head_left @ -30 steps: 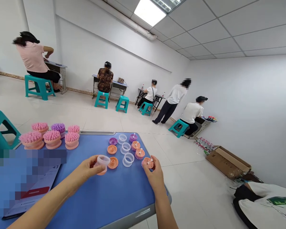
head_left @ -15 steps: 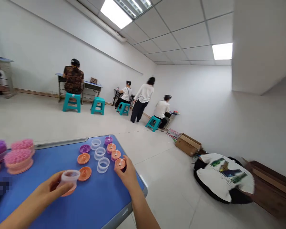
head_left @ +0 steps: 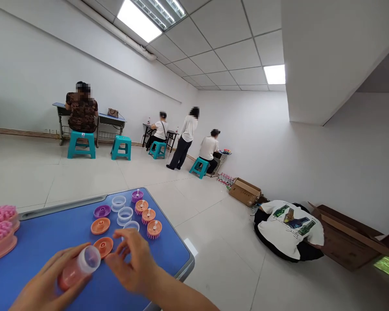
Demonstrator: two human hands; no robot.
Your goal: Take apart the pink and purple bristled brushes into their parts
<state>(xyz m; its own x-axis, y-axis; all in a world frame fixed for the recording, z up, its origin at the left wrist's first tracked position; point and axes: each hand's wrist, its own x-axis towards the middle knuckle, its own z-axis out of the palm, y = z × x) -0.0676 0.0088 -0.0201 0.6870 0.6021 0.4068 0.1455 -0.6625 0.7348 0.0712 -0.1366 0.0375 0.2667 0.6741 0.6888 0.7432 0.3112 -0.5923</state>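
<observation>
My left hand (head_left: 47,276) is wrapped round a translucent cup-like piece (head_left: 81,264) with a pinkish-orange base, tilted on its side. Close to its right is my right hand (head_left: 134,261), fingers curled above the blue table; whether they hold anything is hidden. An orange disc (head_left: 103,247) lies between and beyond my hands, with another orange disc (head_left: 100,225) and a purple disc (head_left: 102,211) behind it. Clear rings (head_left: 125,216) form the middle row, one partly covered by my right hand. Orange bristled pieces (head_left: 154,229) and a purple one (head_left: 137,195) line the right side.
Pink bristled brushes (head_left: 1,233) stand at the table's left. Beyond the blue table (head_left: 65,233) are people seated on teal stools (head_left: 81,144), a standing person (head_left: 186,134), and cardboard boxes (head_left: 244,191). Someone in a white shirt (head_left: 288,226) bends low at right.
My right hand has left the nearest orange bristled piece and moved left toward the cup-like piece. My left hand has tipped that piece from upright toward its side. The view has shifted right.
</observation>
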